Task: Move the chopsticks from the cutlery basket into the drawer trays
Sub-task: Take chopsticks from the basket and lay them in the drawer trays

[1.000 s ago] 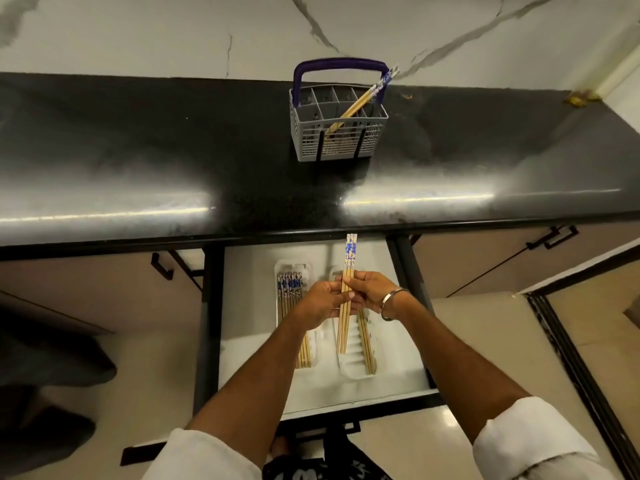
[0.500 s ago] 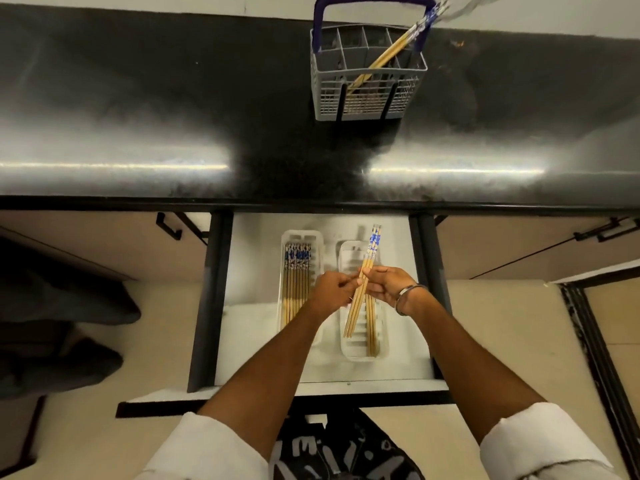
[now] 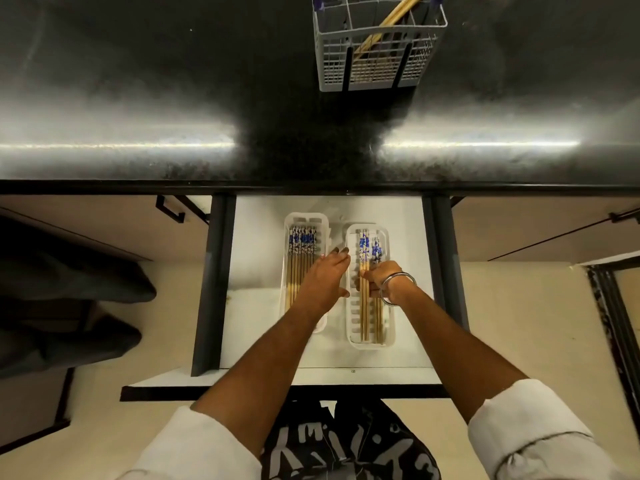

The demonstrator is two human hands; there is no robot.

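a: two white trays sit side by side in the open drawer point(image 3: 263, 341) at frame centre. state contents.

b: left tray point(image 3: 323, 221) holds a full row of chopsticks point(image 3: 300, 268), blue-patterned ends toward the top of the frame. right tray point(image 3: 384, 337) holds a smaller set; the pair of chopsticks point(image 3: 363, 306) lies along its left half, with further sticks just beside it on the right.

a: right hand status?

b: right hand point(image 3: 379, 280) is over the middle of the right tray, fingers curled around the pair of chopsticks, grasping it. a metal bangle point(image 3: 398, 287) circles the wrist.

a: left hand status?

b: left hand point(image 3: 325, 277) is released: fingers extended, holding nothing, lying across the gap between the two trays and over the right edge of the left tray. contact with the tray cannot be determined.

a: source container?

b: cutlery basket point(image 3: 374, 69) stands on the black countertop point(image 3: 138, 81) at upper centre-right of the frame. remaining chopsticks point(image 3: 388, 24) lean diagonally inside it, tips cut off by the top edge.
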